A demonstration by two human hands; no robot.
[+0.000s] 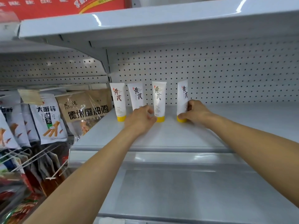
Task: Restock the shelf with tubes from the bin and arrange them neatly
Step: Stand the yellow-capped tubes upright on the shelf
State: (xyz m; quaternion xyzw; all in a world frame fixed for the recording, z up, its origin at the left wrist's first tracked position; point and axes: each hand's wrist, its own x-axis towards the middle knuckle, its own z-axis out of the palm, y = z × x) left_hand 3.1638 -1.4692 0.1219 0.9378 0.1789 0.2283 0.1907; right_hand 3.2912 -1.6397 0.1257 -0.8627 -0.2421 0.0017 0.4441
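Head | four white tubes [159,101], yellow caps, upright | right hand [195,111] seemingly gripping one

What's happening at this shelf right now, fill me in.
A person is lining up white tubes with yellow caps on a white shelf, cap down against the pegboard back. Four stand in a row. The left hand is at the base of the second tube, between the first tube and the third tube. The right hand grips the fourth tube, which is turned slightly sideways. Snack packets hang to the left.
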